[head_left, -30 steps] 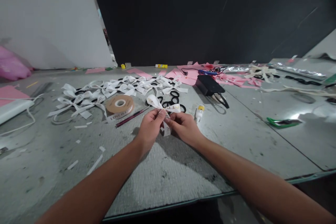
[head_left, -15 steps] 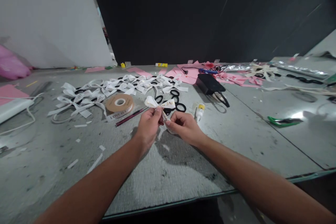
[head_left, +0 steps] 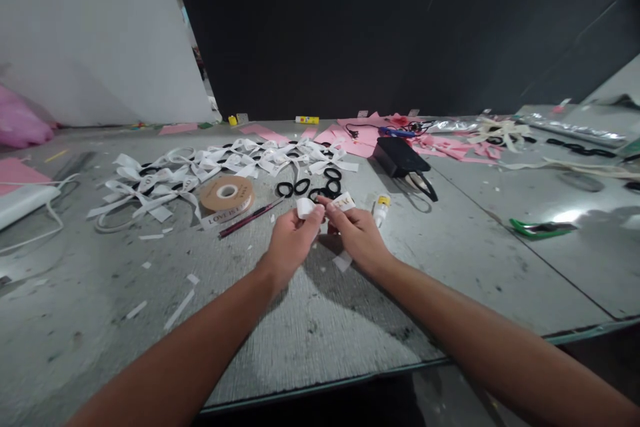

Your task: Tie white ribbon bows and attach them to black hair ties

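A white ribbon bow [head_left: 343,201] with gold lettering is pinched between my two hands above the table. My left hand [head_left: 295,233] closes thumb and fingers on its left side, near the middle. My right hand [head_left: 359,235] pinches it from the right, its thumb close to the left thumb. The bow's centre is hidden by the fingers, and a pale ribbon tail [head_left: 343,261] hangs below the right hand. Just beyond the hands lie several black hair ties [head_left: 301,186]. A small glue bottle [head_left: 381,211] with a yellow cap is right of my right hand.
Left of the hands are a ribbon roll [head_left: 227,196], a dark red pen [head_left: 250,218] and a heap of white bows [head_left: 235,159]. A black box [head_left: 401,158] with a cable stands behind right. Farther right lies a green-handled cutter [head_left: 543,228]. White scraps [head_left: 179,309] dot the table [head_left: 280,347].
My right hand has moved up from the ribbon tail to the bow's middle, beside my left hand. The bow has turned and is now partly covered by the fingers.
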`<state>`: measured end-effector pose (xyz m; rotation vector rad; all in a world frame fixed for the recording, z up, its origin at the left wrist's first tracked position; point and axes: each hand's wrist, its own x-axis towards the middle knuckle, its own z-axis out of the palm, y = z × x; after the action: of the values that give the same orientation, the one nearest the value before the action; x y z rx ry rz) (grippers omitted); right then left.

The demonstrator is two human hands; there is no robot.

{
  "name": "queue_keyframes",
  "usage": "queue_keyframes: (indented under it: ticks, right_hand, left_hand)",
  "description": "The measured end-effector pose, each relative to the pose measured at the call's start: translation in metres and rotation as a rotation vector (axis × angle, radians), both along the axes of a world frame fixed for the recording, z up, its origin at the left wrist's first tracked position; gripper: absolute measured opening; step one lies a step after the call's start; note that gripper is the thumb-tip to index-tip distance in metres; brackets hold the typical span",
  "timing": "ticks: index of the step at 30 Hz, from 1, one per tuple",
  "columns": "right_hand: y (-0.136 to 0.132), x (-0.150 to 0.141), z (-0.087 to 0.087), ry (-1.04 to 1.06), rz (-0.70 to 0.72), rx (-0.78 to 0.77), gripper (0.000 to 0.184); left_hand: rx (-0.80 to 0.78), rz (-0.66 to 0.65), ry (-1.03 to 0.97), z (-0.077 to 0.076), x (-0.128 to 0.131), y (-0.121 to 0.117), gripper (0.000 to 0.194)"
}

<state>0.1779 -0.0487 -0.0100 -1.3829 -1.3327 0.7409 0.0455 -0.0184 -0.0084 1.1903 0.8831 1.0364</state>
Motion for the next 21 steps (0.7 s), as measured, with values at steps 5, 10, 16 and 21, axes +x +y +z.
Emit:
queue_keyframes:
  ticks: [5,10,16,21]
  right_hand:
    - [-0.004,-0.005,0.004,0.077,0.041,-0.044,0.048]
    - [-0.005,-0.010,0.003,0.125,0.011,-0.085,0.054]
    - [-0.003,-0.012,-0.001,0.162,0.046,0.002,0.048]
    - [0.000,-0.004,-0.003,0.103,0.041,-0.003,0.045]
  left_hand:
    - [0.065,0.121,0.037,-0.006,0.001,0.006,0.036]
    - [-0.055,0.143,-0.117,0.002,0.009,0.004,0.037]
    - [-0.182,0.159,-0.228,0.011,0.013,0.006,0.044]
    - [-0.107,0.060,-0.156,-0.001,0.007,0.007,0.036]
